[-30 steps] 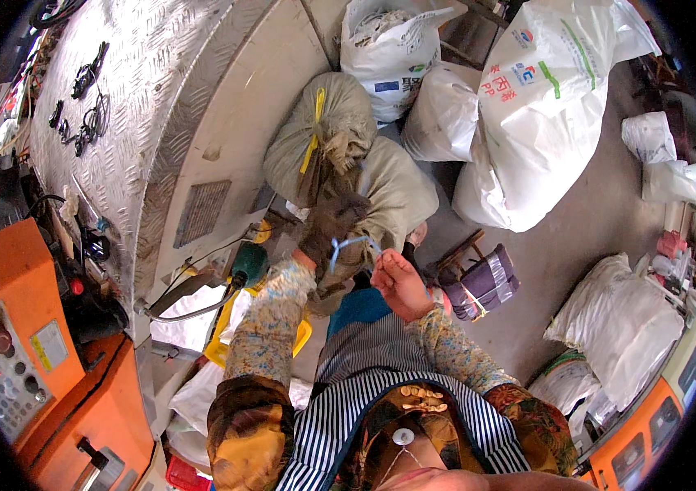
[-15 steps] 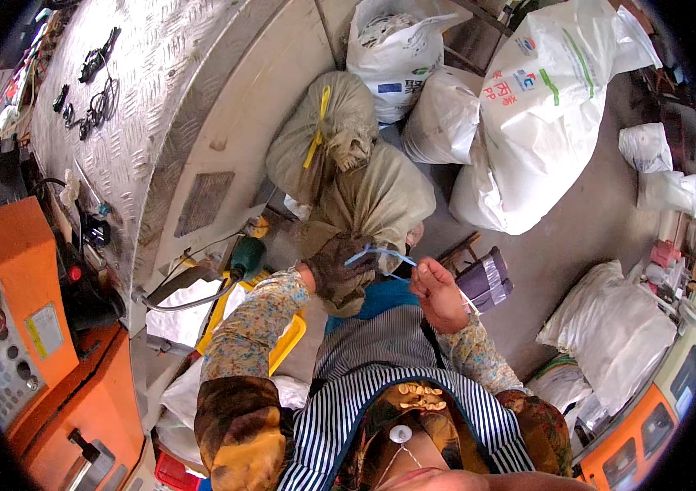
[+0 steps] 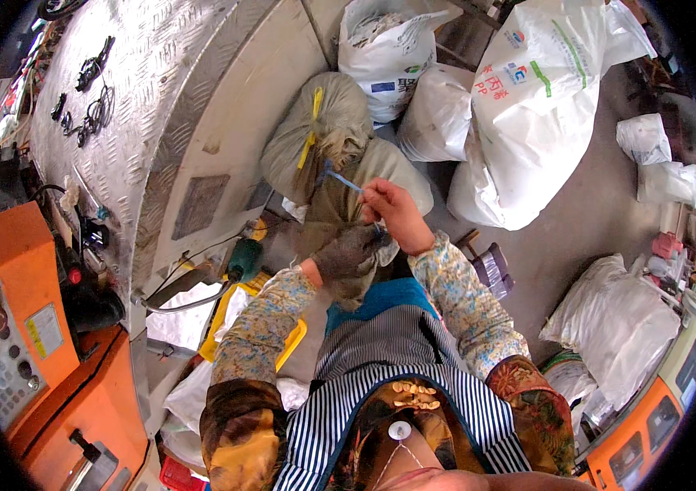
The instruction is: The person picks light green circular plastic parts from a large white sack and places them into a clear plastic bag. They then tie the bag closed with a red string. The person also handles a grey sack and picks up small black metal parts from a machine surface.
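Two filled olive-grey woven sacks stand before me, the far sack (image 3: 335,110) and the near sack (image 3: 401,176). My left hand (image 3: 346,252), in a dark glove, is closed round the gathered neck of the near sack. A blue plastic strip (image 3: 343,179) stretches up and left from my right hand (image 3: 395,211), which is bare and pinches its end. The strip's other end lies against the sack cloth, where the two sacks meet. A yellow strip (image 3: 312,131) lies on the far sack.
White bulging sacks (image 3: 536,123) stand at the far right, with an open white bag (image 3: 389,57) behind. A metal-plate machine side (image 3: 209,139) and an orange control panel (image 3: 12,303) are on the left. A green tool (image 3: 244,259) with a hose sits by my left forearm.
My right hand has moved up and left with the blue strip, above my left hand. The strip now reaches farther toward the far sack. My left hand still holds the sack neck.
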Demonstrator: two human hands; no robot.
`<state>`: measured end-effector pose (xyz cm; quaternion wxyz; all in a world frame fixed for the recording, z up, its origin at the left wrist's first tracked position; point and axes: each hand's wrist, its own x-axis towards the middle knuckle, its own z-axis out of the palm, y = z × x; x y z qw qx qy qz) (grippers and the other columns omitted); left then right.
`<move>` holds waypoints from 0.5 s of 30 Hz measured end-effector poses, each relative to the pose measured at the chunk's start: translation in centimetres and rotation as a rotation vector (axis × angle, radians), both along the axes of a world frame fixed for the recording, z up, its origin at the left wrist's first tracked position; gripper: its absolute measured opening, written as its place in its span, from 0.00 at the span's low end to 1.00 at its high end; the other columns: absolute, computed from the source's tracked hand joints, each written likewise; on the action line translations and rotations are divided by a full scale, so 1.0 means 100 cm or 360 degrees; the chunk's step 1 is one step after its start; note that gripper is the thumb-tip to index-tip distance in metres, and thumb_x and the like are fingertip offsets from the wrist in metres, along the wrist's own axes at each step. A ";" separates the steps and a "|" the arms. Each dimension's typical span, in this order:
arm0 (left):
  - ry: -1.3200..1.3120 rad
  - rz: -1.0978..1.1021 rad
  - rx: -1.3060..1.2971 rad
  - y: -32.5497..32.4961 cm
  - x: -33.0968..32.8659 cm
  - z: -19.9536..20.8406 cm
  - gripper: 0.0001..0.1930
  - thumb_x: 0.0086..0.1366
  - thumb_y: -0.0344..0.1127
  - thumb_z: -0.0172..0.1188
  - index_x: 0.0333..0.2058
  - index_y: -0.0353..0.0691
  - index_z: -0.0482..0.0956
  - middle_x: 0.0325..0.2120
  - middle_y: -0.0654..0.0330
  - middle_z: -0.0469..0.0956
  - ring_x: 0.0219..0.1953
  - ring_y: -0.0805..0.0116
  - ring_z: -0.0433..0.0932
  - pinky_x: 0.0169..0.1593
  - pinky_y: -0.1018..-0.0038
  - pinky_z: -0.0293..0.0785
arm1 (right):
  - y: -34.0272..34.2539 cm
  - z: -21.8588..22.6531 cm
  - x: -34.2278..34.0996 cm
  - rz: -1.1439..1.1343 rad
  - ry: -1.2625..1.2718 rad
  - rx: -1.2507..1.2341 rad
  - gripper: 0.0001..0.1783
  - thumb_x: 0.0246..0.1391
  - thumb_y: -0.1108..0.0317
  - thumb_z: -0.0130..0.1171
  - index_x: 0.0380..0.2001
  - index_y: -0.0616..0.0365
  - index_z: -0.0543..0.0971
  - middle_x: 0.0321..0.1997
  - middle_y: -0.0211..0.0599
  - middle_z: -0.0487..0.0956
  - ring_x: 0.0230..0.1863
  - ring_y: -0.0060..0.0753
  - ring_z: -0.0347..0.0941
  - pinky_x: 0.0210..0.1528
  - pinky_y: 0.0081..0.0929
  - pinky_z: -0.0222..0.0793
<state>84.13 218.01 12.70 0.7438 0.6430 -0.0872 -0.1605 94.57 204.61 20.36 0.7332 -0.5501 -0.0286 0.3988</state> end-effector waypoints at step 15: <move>0.0891 0.0362 0.0039 0.025 0.043 0.028 0.13 0.65 0.36 0.55 0.42 0.32 0.78 0.36 0.61 0.79 0.35 0.76 0.75 0.38 0.81 0.73 | -0.027 -0.037 -0.034 -0.0154 -0.1055 -0.1225 0.08 0.55 0.62 0.53 0.32 0.54 0.75 0.30 0.49 0.76 0.32 0.57 0.73 0.32 0.43 0.67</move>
